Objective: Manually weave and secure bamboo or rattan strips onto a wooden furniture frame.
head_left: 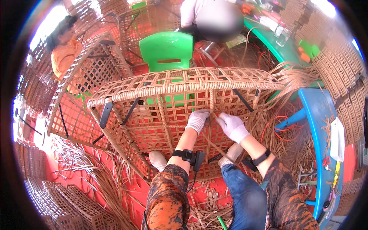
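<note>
A large brown woven basket frame (163, 111) stands tilted in front of me, with an open lattice, a thickly wrapped rim and black metal brackets (106, 115). My left hand (198, 119), in a white glove, is closed at the lattice beside a wrapped upright (211, 102); its fingertips are partly hidden. Just right of that upright, my gloved right hand (233, 127) pinches what looks like a thin brown strand at the lattice. A loose flat strand (219, 147) slants down from the lattice below my hands toward my right leg.
A green plastic chair (166, 48) stands behind the frame. Another woven frame (82, 90) is at left, near a person in orange (66, 53). Another person (190, 13) sits beyond. Blue stool (320, 126) and strand bundles (295, 78) lie right; cut strands (211, 203) litter the red floor.
</note>
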A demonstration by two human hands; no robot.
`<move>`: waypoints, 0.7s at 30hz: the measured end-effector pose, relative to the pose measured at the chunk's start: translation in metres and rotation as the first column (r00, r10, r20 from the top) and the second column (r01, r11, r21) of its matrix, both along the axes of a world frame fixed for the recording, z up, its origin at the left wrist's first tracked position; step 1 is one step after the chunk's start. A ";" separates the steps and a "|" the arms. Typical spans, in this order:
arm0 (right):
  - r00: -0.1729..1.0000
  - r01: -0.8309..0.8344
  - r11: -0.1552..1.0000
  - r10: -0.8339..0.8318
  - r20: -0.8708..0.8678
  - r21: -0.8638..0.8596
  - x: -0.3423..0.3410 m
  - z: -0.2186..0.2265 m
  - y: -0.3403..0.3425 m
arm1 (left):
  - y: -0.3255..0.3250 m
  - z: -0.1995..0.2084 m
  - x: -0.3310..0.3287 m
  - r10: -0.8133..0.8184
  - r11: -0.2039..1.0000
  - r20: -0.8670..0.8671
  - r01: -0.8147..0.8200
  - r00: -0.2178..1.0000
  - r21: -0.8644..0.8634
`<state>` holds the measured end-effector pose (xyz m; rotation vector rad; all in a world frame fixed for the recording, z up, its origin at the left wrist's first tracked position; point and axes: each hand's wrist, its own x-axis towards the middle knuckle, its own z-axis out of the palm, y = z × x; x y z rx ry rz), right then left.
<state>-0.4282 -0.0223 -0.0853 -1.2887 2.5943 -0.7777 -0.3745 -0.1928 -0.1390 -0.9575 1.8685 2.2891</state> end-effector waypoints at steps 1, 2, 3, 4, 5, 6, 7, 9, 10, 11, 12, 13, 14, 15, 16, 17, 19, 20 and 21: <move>0.998 -0.003 0.997 0.008 -0.064 0.071 0.012 0.008 0.010 | 0.004 0.011 0.008 0.005 1.000 -0.003 -0.005 1.000 -0.006; 0.994 -0.075 0.994 0.081 -0.077 0.082 0.027 0.019 0.020 | 0.007 0.020 0.016 -0.001 0.962 -0.056 -0.014 0.998 -0.273; 0.986 -0.135 0.985 0.145 -0.080 0.111 0.039 0.025 0.036 | 0.012 0.027 0.018 -0.030 0.863 -0.095 -0.022 0.995 -0.505; 0.984 -0.173 0.977 0.178 -0.030 0.128 0.048 0.038 0.066 | 0.031 0.068 0.012 -0.132 0.753 0.127 0.182 0.983 -0.632; 0.970 -0.242 0.964 0.238 0.041 0.113 0.067 0.046 0.084 | 0.035 0.069 0.013 -0.125 0.751 0.128 0.178 0.984 -0.636; 0.957 -0.292 0.942 0.286 0.055 0.166 0.087 0.059 0.102 | 0.040 0.069 0.013 -0.073 0.580 0.196 0.201 0.978 -0.789; 0.942 -0.337 0.916 0.328 0.076 0.220 0.105 0.065 0.124 | 0.044 0.064 0.012 -0.009 0.381 0.253 0.238 0.967 -0.893; 0.915 -0.395 0.897 0.403 0.001 0.200 0.125 0.064 0.181 | 0.041 0.054 0.012 0.023 0.326 0.248 0.227 0.968 -0.918; 0.970 -0.244 0.950 0.235 0.069 0.197 0.129 0.067 0.209 | 0.036 0.049 0.015 0.025 0.394 0.211 0.185 0.977 -0.900; 0.990 -0.079 0.974 0.051 0.134 0.212 0.129 0.072 0.242 | 0.036 0.047 0.014 0.020 0.465 0.171 0.142 0.985 -0.874; 0.985 0.040 0.958 -0.086 0.149 0.285 0.128 0.071 0.280 | 0.041 0.049 0.011 0.010 0.433 0.201 0.177 0.980 -0.884; 0.963 0.155 0.922 -0.221 0.154 0.356 0.129 0.068 0.321 | 0.044 0.051 0.009 0.002 0.437 0.197 0.177 0.980 -0.882; 0.916 0.254 0.883 -0.351 0.195 0.395 0.135 0.052 0.369 | 0.048 0.053 0.006 0.009 0.431 0.202 0.179 0.979 -0.885; 0.849 0.346 0.831 -0.475 0.230 0.436 0.146 0.031 0.411 | 0.052 0.052 0.003 0.015 0.424 0.207 0.181 0.978 -0.887; 0.784 0.342 0.759 -0.555 0.277 0.553 0.158 0.017 0.433 | 0.051 0.051 0.004 0.017 0.420 0.213 0.186 0.977 -0.888; 0.709 0.321 0.676 -0.636 0.305 0.663 0.171 0.003 0.451 | 0.049 0.048 0.005 0.019 0.435 0.236 0.204 0.972 -0.877; 0.448 0.264 0.671 -0.721 0.528 0.693 0.192 -0.044 0.492 | 0.051 0.045 0.004 0.010 0.452 0.256 0.224 0.967 -0.864; 0.128 0.191 0.687 -0.726 0.676 0.701 0.198 -0.050 0.490 | 0.051 0.044 0.006 0.004 0.414 0.237 0.214 0.971 -0.885; 0.120 0.186 0.687 -0.726 0.678 0.702 0.193 -0.056 0.489 | 0.052 0.041 0.008 -0.006 0.376 0.219 0.205 0.976 -0.904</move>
